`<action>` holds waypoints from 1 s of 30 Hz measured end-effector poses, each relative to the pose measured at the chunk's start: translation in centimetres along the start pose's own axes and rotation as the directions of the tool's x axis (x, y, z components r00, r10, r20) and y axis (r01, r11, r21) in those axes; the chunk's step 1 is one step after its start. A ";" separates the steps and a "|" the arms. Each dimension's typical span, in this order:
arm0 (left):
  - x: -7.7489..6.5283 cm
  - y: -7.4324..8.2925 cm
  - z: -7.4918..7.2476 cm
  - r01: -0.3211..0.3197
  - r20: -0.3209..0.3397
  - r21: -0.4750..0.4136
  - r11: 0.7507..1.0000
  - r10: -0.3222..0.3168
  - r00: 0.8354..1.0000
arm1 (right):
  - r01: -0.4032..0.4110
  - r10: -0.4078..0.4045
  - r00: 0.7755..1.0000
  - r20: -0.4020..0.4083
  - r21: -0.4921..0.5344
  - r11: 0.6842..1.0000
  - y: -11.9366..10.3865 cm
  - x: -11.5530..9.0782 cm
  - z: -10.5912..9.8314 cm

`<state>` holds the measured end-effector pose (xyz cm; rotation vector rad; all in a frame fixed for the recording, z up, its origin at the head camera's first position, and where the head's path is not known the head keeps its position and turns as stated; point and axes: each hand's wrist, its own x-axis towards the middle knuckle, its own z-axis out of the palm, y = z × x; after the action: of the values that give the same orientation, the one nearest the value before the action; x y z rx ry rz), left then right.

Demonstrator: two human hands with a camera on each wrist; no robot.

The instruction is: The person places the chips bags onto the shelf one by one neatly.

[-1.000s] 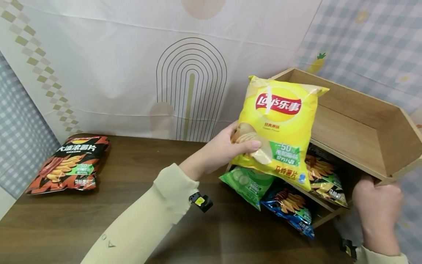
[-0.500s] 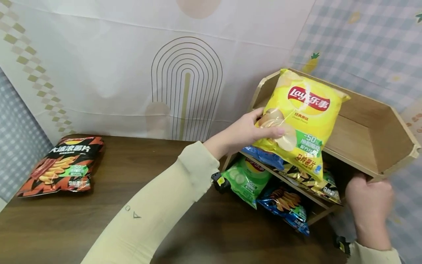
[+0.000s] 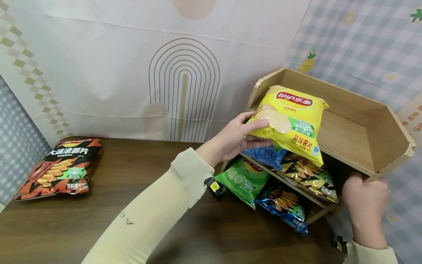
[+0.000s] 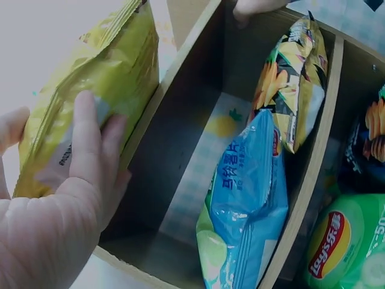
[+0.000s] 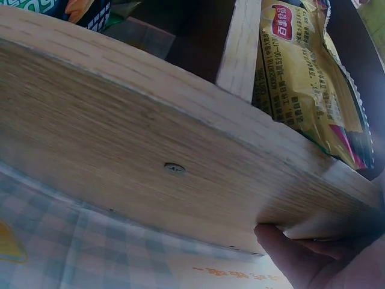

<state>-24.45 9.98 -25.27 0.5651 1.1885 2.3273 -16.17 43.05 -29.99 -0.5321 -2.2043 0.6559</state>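
My left hand holds a yellow bag of potato chips by its lower left side, thumb on the front and fingers beneath. The bag leans back over the left part of the wooden shelf rack's top tier, its lower end jutting past the front edge. Whether it touches the board, I cannot tell. At the rack's right side, my right hand grips the top tier's front corner; the right wrist view shows its thumb against the side panel.
On the middle tier lie a blue chip bag and a black-and-gold one. Below them sit a green bag and a dark blue one. A red-and-black bag lies on the table's left. Patterned cloth hangs behind.
The yellow bag has moved right over the top tier, then tipped back and come down with my left hand. My right hand keeps its grip on the rack.
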 end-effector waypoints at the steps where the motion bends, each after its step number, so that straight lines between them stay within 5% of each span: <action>1: -0.1 0.0 0.0 -0.008 -0.005 -0.010 1.000 0.008 1.000 | -0.001 0.001 1.000 0.003 -0.004 1.000 0.0 0.0 0.0; 13: -0.8 -0.9 0.2 -0.166 -0.046 0.117 0.979 0.172 0.984 | 0.010 -0.010 1.000 -0.001 0.007 1.000 -0.1 0.0 -0.1; 18: -0.5 -1.2 0.6 -0.211 -0.033 0.103 0.972 0.216 0.976 | -0.006 0.006 1.000 0.009 0.018 1.000 -0.1 0.1 -0.1; 24: 0.6 -1.5 2.3 -0.167 0.049 0.042 0.985 0.165 0.985 | -0.014 0.013 1.000 0.027 0.006 1.000 0.0 0.3 -0.4; 30: 2.0 -1.2 3.7 -0.047 0.138 -0.009 0.999 0.048 0.989 | 0.007 -0.007 1.000 0.011 -0.007 1.000 -0.1 0.3 -0.2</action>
<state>-23.85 14.08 -23.97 0.7467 1.1159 2.2888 -16.23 43.21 -29.63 -0.5251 -2.2186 0.6495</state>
